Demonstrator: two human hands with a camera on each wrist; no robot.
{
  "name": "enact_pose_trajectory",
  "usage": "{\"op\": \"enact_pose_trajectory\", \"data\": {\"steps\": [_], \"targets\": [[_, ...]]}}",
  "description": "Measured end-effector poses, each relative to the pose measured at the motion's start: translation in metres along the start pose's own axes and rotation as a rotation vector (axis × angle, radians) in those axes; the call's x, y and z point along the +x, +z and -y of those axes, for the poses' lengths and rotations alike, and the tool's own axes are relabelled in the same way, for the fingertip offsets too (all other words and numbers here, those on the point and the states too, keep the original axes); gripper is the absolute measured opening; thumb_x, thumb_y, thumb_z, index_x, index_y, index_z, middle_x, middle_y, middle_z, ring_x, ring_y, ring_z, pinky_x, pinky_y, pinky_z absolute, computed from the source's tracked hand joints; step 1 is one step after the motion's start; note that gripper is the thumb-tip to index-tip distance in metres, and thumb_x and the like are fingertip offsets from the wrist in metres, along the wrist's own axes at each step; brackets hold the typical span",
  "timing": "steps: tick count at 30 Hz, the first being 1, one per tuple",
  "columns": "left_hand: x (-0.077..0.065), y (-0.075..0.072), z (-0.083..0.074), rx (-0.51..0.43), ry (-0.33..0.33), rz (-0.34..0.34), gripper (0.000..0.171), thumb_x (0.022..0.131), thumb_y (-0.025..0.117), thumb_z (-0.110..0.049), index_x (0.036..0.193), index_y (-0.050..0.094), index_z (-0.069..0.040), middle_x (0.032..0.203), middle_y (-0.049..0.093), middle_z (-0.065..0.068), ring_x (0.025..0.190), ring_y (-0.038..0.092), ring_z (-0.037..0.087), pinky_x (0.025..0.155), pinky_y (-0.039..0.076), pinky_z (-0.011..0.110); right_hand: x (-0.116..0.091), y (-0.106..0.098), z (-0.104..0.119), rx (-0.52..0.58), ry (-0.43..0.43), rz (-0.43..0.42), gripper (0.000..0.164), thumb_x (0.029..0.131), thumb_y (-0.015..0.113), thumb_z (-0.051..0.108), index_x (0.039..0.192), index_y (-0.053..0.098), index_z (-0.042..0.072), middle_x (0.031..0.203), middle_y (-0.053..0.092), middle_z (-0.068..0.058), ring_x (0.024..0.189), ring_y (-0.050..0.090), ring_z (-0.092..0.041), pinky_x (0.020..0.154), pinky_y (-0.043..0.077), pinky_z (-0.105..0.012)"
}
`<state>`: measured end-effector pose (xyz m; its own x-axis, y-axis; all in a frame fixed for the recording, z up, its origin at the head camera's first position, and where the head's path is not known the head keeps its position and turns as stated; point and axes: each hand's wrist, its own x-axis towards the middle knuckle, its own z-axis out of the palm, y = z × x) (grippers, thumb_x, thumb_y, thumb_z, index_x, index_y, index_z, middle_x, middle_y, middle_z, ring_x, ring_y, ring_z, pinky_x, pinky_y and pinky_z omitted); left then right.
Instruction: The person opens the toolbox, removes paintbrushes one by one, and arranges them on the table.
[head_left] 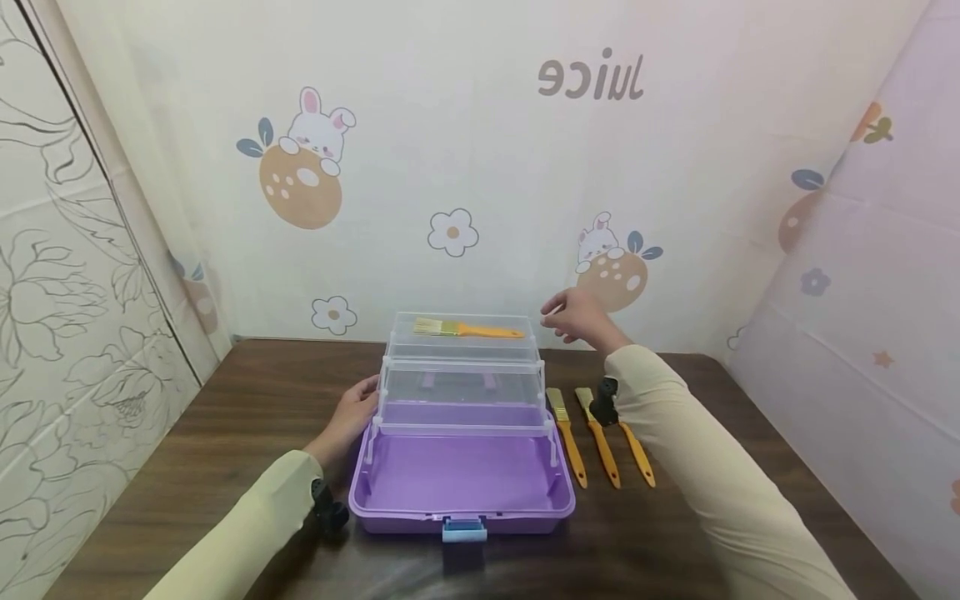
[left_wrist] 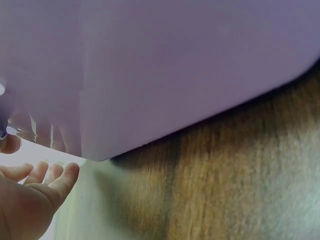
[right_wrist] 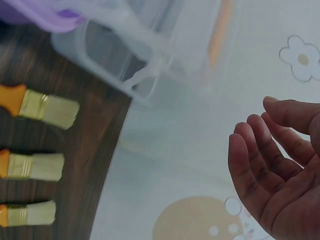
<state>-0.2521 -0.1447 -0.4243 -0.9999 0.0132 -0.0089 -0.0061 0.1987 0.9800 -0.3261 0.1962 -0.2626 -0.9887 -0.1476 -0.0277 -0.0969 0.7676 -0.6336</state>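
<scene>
A purple toolbox [head_left: 461, 524] stands opened, its clear tiered trays [head_left: 465, 352] raised behind its bare purple base. One paintbrush [head_left: 487, 332] with an orange handle lies across the top tray, bristles to the left. My left hand [head_left: 354, 417] is at the box's left rear side; in the left wrist view its thumb is by the rim and its fingers [left_wrist: 65, 182] are extended. Whether they press on the box I cannot tell. My right hand [head_left: 583, 321] hovers just right of the top tray, fingers loosely bent, holding nothing.
Three more orange-handled paintbrushes lie side by side to the right of the box: a nearest one [head_left: 572, 450], a middle one [head_left: 604, 450] and a far one [head_left: 639, 457] partly under the right sleeve. A patterned curtain [head_left: 450, 150] hangs behind the dark wooden table [head_left: 255, 400].
</scene>
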Motion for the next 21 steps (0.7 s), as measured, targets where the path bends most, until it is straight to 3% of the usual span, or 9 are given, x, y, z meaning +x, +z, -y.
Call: {"op": "enact_pose_trajectory", "data": {"steps": [7, 21], "targets": [[0.002, 0.0, 0.003, -0.002, -0.003, 0.002, 0.048, 0.098, 0.042, -0.01, 0.14, 0.034, 0.013, 0.132, 0.046, 0.032, 0.118, 0.048, 0.04, 0.098, 0.042, 0.045, 0.007, 0.013, 0.019, 0.006, -0.024, 0.035, 0.029, 0.089, 0.064, 0.01, 0.113, 0.063, -0.006, 0.104, 0.065, -0.021, 0.089, 0.064, -0.034, 0.068, 0.057, -0.034], [0.004, 0.0, 0.002, -0.009, -0.011, -0.007, 0.048, 0.098, 0.043, -0.008, 0.14, 0.033, 0.014, 0.131, 0.046, 0.034, 0.118, 0.048, 0.041, 0.1, 0.04, 0.046, 0.024, 0.037, 0.046, -0.009, -0.05, 0.047, 0.028, 0.088, 0.065, 0.008, 0.112, 0.065, -0.006, 0.106, 0.065, -0.02, 0.095, 0.063, -0.033, 0.079, 0.054, -0.037]]}}
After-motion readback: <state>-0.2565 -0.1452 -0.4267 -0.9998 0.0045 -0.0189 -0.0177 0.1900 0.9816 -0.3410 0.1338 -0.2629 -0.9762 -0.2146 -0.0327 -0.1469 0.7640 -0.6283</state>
